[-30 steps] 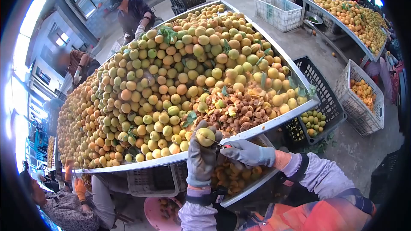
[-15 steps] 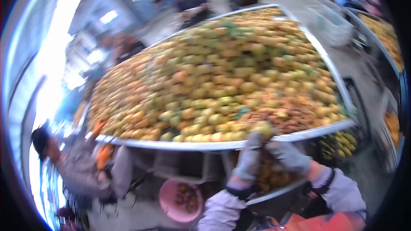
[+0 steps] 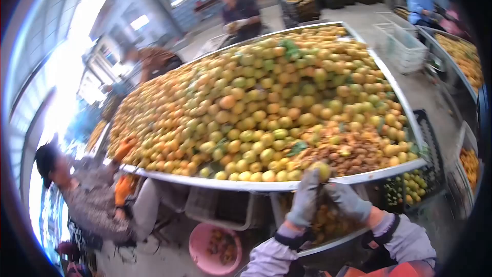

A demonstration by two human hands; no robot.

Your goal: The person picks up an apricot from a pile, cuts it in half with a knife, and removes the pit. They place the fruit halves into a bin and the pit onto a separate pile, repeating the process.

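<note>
My left hand (image 3: 306, 200), in a grey work glove, is closed around a round yellow-green fruit (image 3: 322, 171) just over the table's front rim. Close beside it my right hand (image 3: 349, 201), also gloved, has its fingers curled in toward the left one. Whatever the right fingers hold, if anything, is too small to make out. Right behind the held fruit lies a patch of brown and orange pieces (image 3: 348, 157). A large heap of yellow, green and orange fruit (image 3: 246, 107) covers the white-rimmed table (image 3: 241, 184).
Beneath my hands is a container of orange-brown pieces (image 3: 328, 223). A pink basin (image 3: 197, 249) stands on the floor. To the right is a black crate of green fruit (image 3: 412, 184). At the left sits a co-worker (image 3: 97, 200) in orange gloves; others work farther back.
The view has tilted, so the table sits slightly lower, and the picture is sharper. My left hand keeps the fruit, and the right stays beside it. The left co-worker's orange glove reaches onto the heap.
</note>
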